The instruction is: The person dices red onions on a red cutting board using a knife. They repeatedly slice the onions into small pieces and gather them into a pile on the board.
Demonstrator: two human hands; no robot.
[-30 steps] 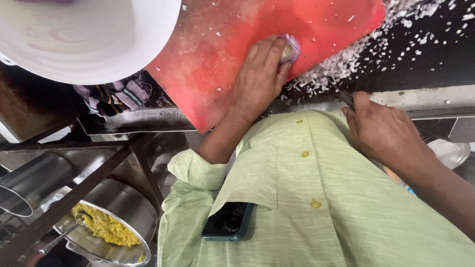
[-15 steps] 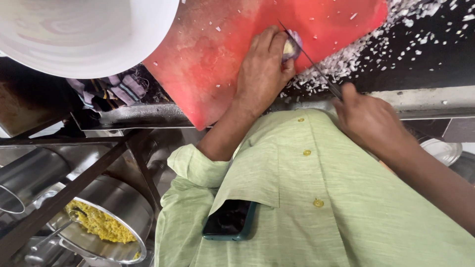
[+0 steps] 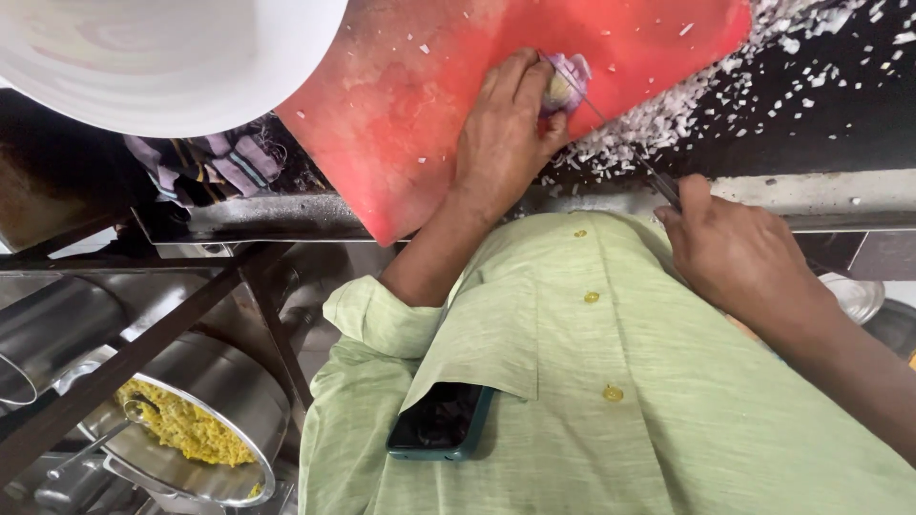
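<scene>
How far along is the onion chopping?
Done: a spread of chopped onion bits lies on the dark counter beside the red cutting board. In hand: the left hand pins a small onion piece on the board; the right hand holds a knife with its blade at it. Left: only that piece looks uncut.

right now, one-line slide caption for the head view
Left hand steadies a purple onion piece on a red cutting board; right hand slices with a thin knife.

Bright, even light across upper frame; red board point(image 3: 410, 105) vivid, white bowl point(image 3: 162, 57) at upper left slightly washed out. Lower left under counter dim, shadowed. Soft sheen on steel pot point(image 3: 224, 401). Focus sharp centre; wide-angle stretch at edges.
</scene>
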